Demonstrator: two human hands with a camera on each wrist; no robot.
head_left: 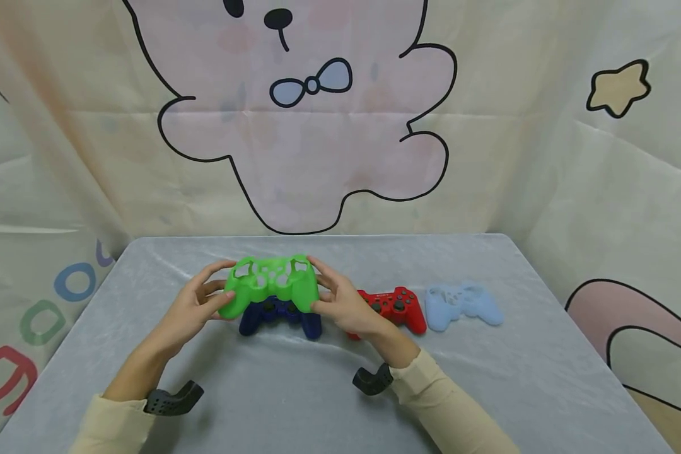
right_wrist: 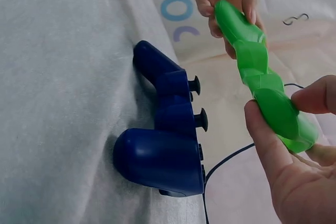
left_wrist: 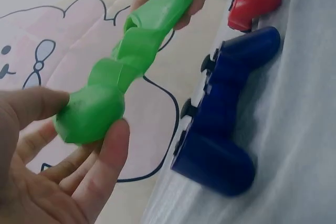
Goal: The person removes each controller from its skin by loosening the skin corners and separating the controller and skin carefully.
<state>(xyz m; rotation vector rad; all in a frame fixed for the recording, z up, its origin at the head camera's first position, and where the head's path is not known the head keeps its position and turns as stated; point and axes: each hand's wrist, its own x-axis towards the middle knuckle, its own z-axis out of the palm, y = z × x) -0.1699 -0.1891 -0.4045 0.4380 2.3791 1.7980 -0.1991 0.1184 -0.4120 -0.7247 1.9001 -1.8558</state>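
A green silicone controller cover (head_left: 272, 277) with button cutouts is held up between both hands. My left hand (head_left: 195, 299) pinches its left grip with thumb and fingers. On the opposite end, my right hand (head_left: 346, 299) pinches the right grip. Below the cover a dark blue game controller (head_left: 280, 313) lies on the table, partly hidden by it in the head view. Both wrist views show a gap between the cover (right_wrist: 254, 72) and the blue controller (right_wrist: 163, 140), whose thumbsticks point up toward the cover.
A red game controller (head_left: 400, 307) lies right of the blue one, partly behind my right hand. Further right is a light blue silicone controller cover (head_left: 462, 304). All lie on a table with a grey-blue cloth (head_left: 284, 391). A printed curtain (head_left: 318, 157) hangs behind the table.
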